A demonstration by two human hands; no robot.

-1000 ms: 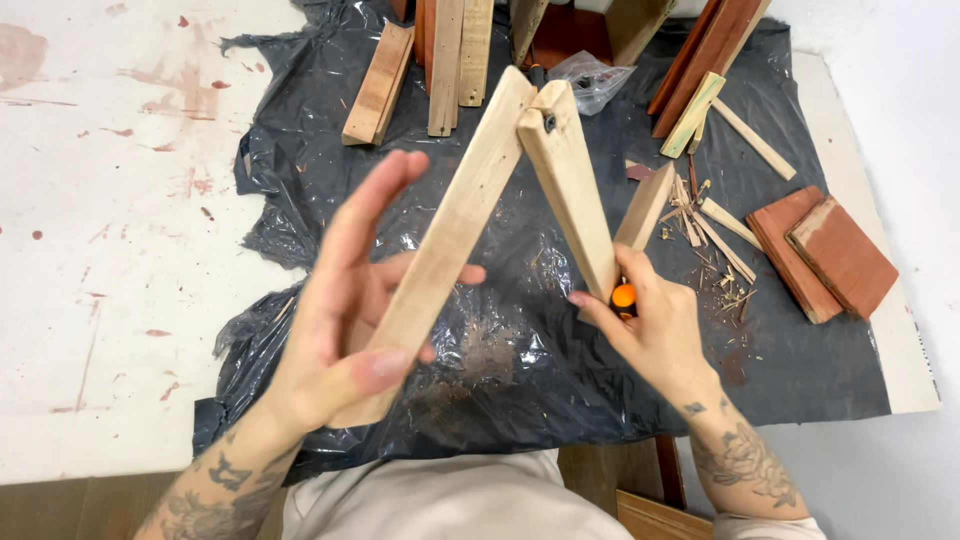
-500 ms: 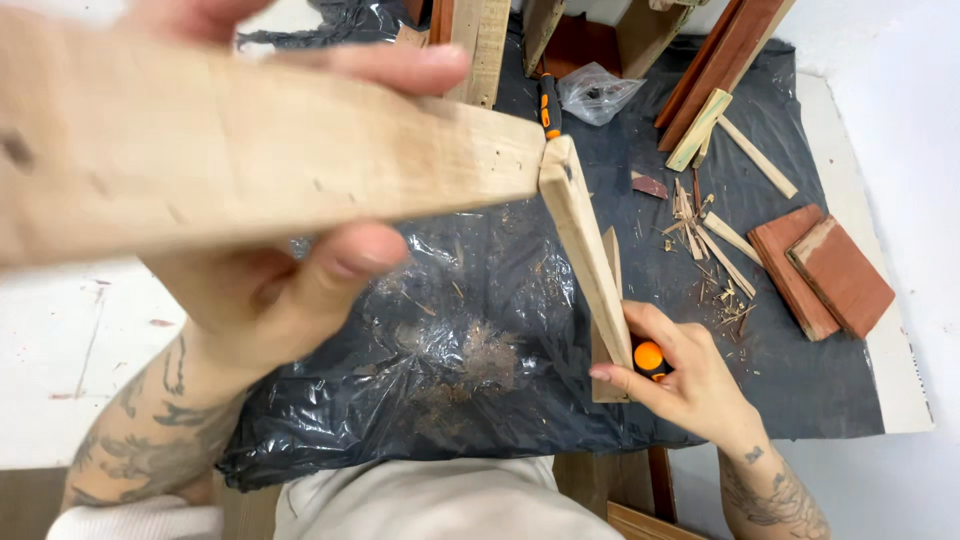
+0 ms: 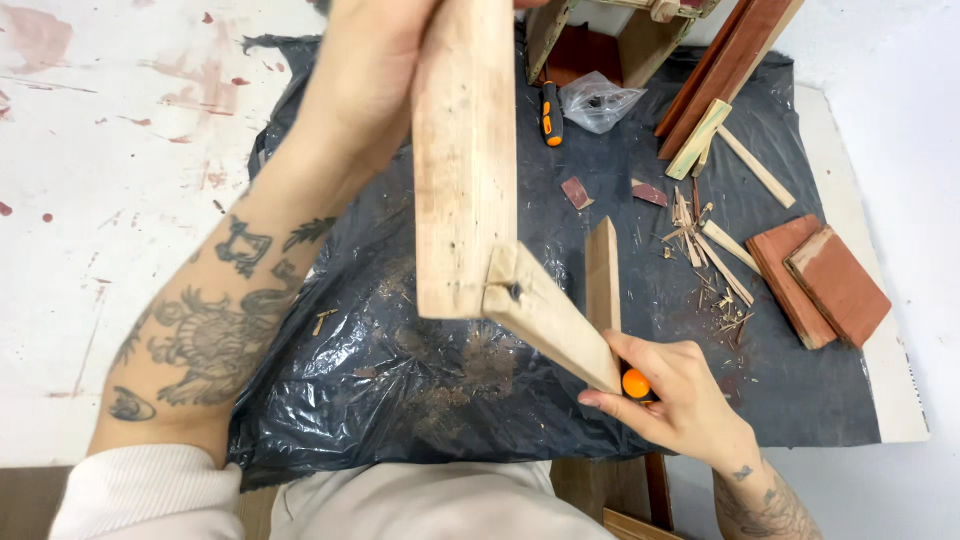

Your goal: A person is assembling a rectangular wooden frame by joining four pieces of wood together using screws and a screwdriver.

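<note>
The left hand (image 3: 375,70) grips the long plank (image 3: 463,160) held up over the table (image 3: 80,200); the right hand (image 3: 672,395) clamps the shorter plank (image 3: 553,322) and an orange-tipped tool (image 3: 636,383). I'd say the single fastener (image 3: 514,292) joining them could let the pieces swing or pinch. A crumpled clear bag (image 3: 597,101) lies on the black sheet (image 3: 400,380) beyond; no labels show

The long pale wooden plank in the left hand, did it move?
Yes. The long pale wooden plank swung upright, closer to the camera, above the black plastic sheet; left hand grips it.
</note>
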